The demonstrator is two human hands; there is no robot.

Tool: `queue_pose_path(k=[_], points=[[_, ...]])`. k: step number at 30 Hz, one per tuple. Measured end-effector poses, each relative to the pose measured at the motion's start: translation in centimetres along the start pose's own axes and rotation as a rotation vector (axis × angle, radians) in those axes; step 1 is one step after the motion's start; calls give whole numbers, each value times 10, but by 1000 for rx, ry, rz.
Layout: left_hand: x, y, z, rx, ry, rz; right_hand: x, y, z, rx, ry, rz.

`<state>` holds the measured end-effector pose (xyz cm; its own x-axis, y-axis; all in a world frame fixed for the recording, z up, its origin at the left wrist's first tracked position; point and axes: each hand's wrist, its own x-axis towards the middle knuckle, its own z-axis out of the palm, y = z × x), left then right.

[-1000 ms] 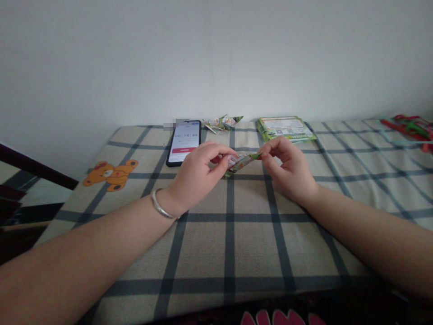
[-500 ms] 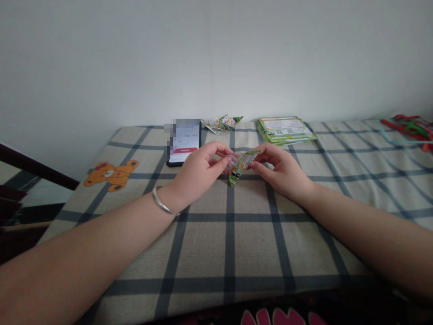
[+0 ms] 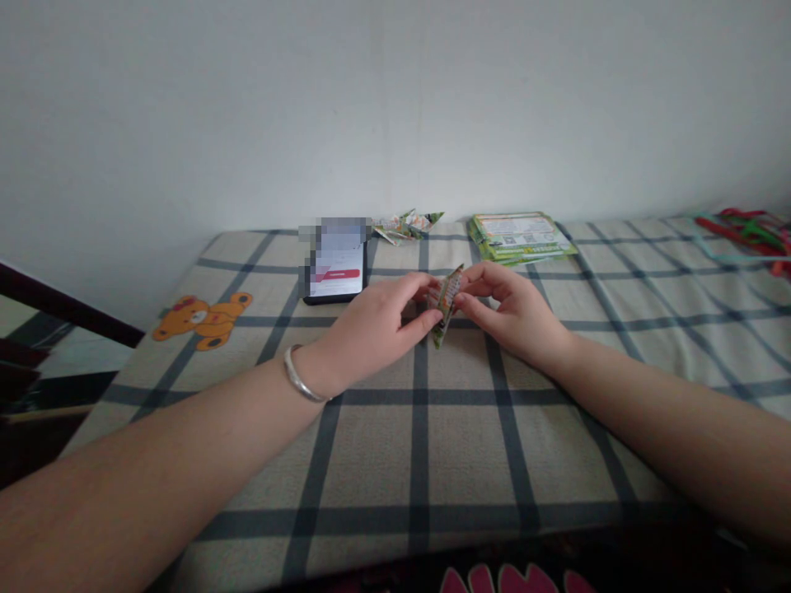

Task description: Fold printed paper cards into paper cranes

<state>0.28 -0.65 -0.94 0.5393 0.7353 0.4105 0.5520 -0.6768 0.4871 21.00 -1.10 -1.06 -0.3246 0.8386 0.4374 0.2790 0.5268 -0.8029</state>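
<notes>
A small folded piece of printed paper (image 3: 449, 301), green, white and orange with pointed corners, is held just above the checked cloth between my two hands. My left hand (image 3: 395, 317), with a silver bangle at the wrist, pinches its left side between thumb and fingers. From the other side my right hand (image 3: 507, 305) grips it with thumb and forefinger. Fingertips cover parts of its edges. Beyond the hands, a similar folded paper shape (image 3: 408, 226) with several points lies near the wall.
A phone (image 3: 337, 259) with a lit screen lies left of the folded shape. At the back right is a stack of green printed sheets (image 3: 524, 235). Red and green items (image 3: 747, 235) sit at the far right. A bear picture (image 3: 203, 319) marks the cloth's left side.
The paper has turned and now appears narrower, closer to edge-on. My left hand has shifted to the right and slightly nearer, while my right hand stays almost in place.
</notes>
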Motion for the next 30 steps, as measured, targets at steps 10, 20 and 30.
queue_pose_path(k=[10, 20, 30], points=[[1, 3, 5, 84, 39, 12, -2, -2, 0, -204, -24, -61], [2, 0, 5, 60, 48, 14, -3, -6, 0, -280, -38, -29], [5, 0, 3, -28, 25, 5, -4, -8, 2, -351, 25, -42]])
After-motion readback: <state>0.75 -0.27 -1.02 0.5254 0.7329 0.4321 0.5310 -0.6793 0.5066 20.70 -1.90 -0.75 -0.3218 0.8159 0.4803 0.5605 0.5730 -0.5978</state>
